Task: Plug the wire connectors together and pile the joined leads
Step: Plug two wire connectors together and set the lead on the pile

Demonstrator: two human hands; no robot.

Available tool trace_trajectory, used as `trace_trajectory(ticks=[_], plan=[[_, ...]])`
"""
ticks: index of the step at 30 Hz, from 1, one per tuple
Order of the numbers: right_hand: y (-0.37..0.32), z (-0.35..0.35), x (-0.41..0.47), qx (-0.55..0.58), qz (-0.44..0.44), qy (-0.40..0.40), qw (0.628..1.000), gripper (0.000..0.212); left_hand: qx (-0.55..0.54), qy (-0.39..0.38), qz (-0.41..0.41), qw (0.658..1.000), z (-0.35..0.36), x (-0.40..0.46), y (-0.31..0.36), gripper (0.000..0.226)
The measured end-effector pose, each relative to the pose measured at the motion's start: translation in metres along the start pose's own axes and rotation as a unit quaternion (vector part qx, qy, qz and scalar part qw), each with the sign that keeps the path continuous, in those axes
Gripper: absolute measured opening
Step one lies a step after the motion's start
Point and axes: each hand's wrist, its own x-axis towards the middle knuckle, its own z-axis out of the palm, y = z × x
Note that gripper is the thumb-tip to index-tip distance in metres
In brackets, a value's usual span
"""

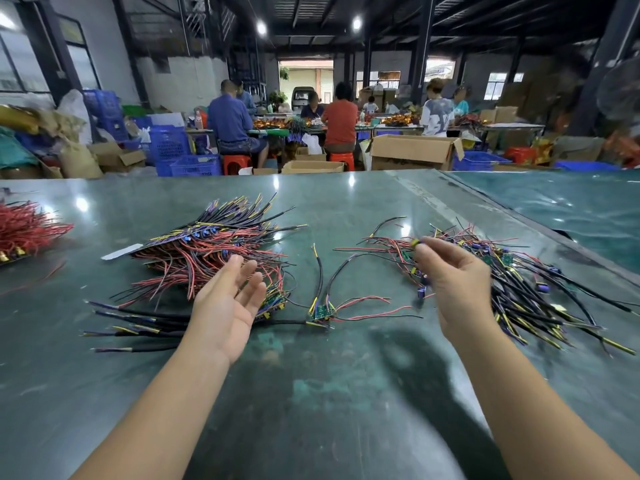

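Leads with wire connectors lie in two heaps on the green desk (346, 393), and both hands work between them. Over the near edge of the left heap the left hand (230, 306) hovers palm up, fingers straight and spread wide, holding nothing. At about 2 o'clock from it, the right hand (450, 282) is raised over the inner edge of the right heap and pinches a small yellow-and-black connector (414, 242) between thumb and fingertips, the other fingers curled. Between the two hands, a single lead with a small green board (320, 311) rests flat on the desk, its black and red wires fanning out toward 12 and 3 o'clock. The left pile (207, 251) is a stacked fan of red, black and yellow-tipped leads; the right pile (512, 282) is a looser tangle of the same kind, stretching toward 4 o'clock. At 9 o'clock, near the desk's left edge, sits a bundle of red wires (27, 226). Beyond the desk, at 12 o'clock, people sit at other tables among cardboard boxes (412, 152) and blue crates (195, 164).
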Motion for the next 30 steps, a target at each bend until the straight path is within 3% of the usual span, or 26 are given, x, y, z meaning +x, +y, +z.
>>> trace_trajectory(ticks=[1, 3, 4, 5, 8, 10, 13, 15, 20, 27, 30], plan=[[0.004, -0.008, 0.007, -0.109, -0.021, 0.051, 0.993, 0.021, 0.013, -0.002, -0.007, 1.000, 0.001, -0.001, -0.001, 0.008], [0.011, -0.020, 0.013, -0.368, -0.066, 0.117, 0.920, 0.036, 0.043, -0.001, -0.019, 0.999, 0.002, -0.003, -0.004, 0.008], [0.015, -0.022, 0.012, -0.442, -0.099, 0.110, 0.885, 0.036, 0.059, 0.000, -0.022, 0.998, 0.001, -0.004, -0.005, 0.007], [0.017, -0.020, 0.009, -0.473, -0.126, 0.075, 0.869, 0.033, 0.077, -0.001, -0.020, 0.997, 0.002, -0.005, -0.005, 0.008], [0.024, -0.001, -0.008, -0.460, -0.162, -0.096, 0.868, 0.018, 0.162, -0.016, 0.003, 0.987, 0.003, -0.009, -0.010, 0.015], [0.032, 0.017, -0.024, -0.465, -0.152, -0.181, 0.853, 0.023, 0.236, -0.037, 0.013, 0.971, 0.006, -0.013, -0.014, 0.017], [0.045, 0.041, -0.040, -0.565, -0.132, -0.179, 0.795, 0.047, 0.335, -0.094, 0.002, 0.937, 0.008, -0.018, -0.025, 0.017], [0.047, 0.050, -0.046, -0.609, -0.146, -0.161, 0.763, 0.050, 0.378, -0.125, -0.010, 0.917, 0.007, -0.021, -0.033, 0.017], [0.044, 0.056, -0.048, -0.535, -0.089, -0.197, 0.816, 0.036, 0.425, -0.118, -0.007, 0.898, 0.008, -0.019, -0.044, 0.018], [0.042, 0.060, -0.054, -0.528, -0.060, -0.202, 0.822, 0.035, 0.428, -0.115, -0.011, 0.896, 0.009, -0.018, -0.045, 0.022], [0.041, 0.058, -0.052, -0.492, -0.027, -0.200, 0.847, 0.037, 0.415, -0.099, -0.031, 0.904, 0.011, -0.017, -0.044, 0.024]])
